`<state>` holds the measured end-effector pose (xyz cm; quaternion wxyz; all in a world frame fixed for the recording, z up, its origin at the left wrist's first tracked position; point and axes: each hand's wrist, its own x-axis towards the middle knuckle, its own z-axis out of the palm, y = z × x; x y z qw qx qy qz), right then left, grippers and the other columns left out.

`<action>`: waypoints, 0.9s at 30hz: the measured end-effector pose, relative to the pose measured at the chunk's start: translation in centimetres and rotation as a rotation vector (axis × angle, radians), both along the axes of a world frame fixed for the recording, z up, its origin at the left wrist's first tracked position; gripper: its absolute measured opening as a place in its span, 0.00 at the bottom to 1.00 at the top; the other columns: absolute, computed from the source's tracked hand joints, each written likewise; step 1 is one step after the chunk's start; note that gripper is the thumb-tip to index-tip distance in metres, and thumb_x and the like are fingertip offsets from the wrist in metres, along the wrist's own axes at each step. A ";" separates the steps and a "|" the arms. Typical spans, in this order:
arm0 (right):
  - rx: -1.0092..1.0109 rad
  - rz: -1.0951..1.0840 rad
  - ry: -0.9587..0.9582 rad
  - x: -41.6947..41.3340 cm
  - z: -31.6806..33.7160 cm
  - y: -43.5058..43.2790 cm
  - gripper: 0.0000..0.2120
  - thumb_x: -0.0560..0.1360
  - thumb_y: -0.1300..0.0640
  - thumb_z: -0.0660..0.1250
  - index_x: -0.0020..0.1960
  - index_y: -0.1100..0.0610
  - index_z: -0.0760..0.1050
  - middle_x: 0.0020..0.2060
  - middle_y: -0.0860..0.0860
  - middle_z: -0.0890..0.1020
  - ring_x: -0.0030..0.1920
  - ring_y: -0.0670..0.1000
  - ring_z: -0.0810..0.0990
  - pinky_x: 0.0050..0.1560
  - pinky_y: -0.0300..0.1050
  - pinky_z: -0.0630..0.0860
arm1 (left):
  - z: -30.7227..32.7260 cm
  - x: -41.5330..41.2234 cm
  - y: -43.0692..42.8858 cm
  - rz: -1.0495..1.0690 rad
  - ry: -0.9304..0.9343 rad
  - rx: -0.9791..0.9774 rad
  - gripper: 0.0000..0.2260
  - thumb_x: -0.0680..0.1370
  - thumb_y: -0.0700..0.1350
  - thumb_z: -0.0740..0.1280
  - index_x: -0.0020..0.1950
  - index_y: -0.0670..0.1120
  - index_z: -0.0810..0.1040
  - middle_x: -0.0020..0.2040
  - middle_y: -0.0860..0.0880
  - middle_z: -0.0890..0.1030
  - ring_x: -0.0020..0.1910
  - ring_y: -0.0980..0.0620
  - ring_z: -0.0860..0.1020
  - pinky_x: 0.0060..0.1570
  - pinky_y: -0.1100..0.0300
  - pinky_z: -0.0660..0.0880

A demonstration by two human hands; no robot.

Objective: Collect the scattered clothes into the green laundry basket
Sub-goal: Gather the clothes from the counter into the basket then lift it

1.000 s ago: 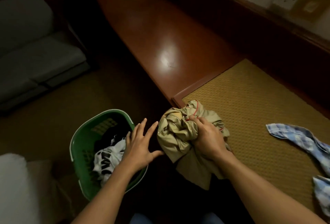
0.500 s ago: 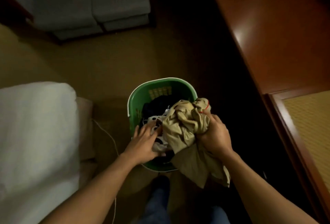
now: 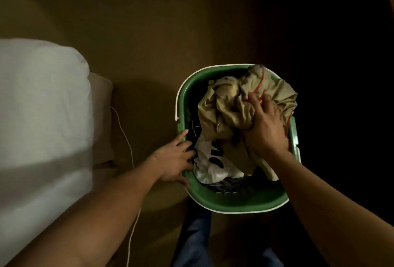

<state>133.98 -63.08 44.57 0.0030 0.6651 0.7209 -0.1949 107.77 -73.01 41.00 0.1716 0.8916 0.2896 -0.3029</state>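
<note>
The green laundry basket [image 3: 234, 208] sits on the floor at about 4 o'clock in the view; the crumpled khaki garment [image 3: 226, 104] lies in it toward its 1 o'clock side, spilling over the rim there, above a white printed shirt [image 3: 213, 160]. The right hand [image 3: 264, 132] grips a bunch of the khaki cloth from above; the left hand [image 3: 174, 160] holds the basket's rim at 8 o'clock, fingers inside, thumb outside. The garment looks light, soft and limp; a gathered handful holds it best, and the loose hem will need tucking in.
</note>
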 end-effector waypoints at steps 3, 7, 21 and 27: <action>-0.408 0.107 -0.092 -0.7 -6.4 -1.3 0.48 0.72 0.41 0.73 0.80 0.36 0.43 0.81 0.50 0.40 0.80 0.63 0.46 0.73 0.70 0.62 | -0.6 0.1 0.1 0.000 -0.028 0.002 0.33 0.76 0.75 0.52 0.72 0.56 0.74 0.73 0.45 0.69 0.78 0.38 0.56 0.72 0.33 0.29; -0.652 0.203 -0.155 -1.1 -10.1 -1.6 0.53 0.71 0.46 0.75 0.81 0.41 0.39 0.81 0.57 0.39 0.79 0.67 0.43 0.78 0.64 0.54 | -0.8 0.1 0.2 0.079 -0.030 -0.056 0.30 0.75 0.73 0.56 0.70 0.58 0.76 0.76 0.46 0.66 0.80 0.39 0.53 0.71 0.35 0.25; -0.427 0.059 0.125 2.1 5.1 -2.9 0.37 0.76 0.42 0.68 0.80 0.45 0.56 0.81 0.54 0.55 0.81 0.58 0.51 0.78 0.58 0.58 | 6.0 5.7 -0.3 0.708 -0.199 -0.116 0.25 0.80 0.61 0.64 0.76 0.58 0.67 0.77 0.47 0.63 0.77 0.43 0.58 0.78 0.41 0.49; -0.244 -0.129 0.197 6.4 16.4 -7.4 0.33 0.77 0.41 0.67 0.78 0.47 0.61 0.77 0.50 0.66 0.75 0.53 0.66 0.74 0.50 0.66 | 14.5 10.8 -0.7 0.922 -0.499 -0.045 0.27 0.80 0.64 0.62 0.77 0.62 0.63 0.81 0.54 0.53 0.79 0.47 0.52 0.78 0.41 0.52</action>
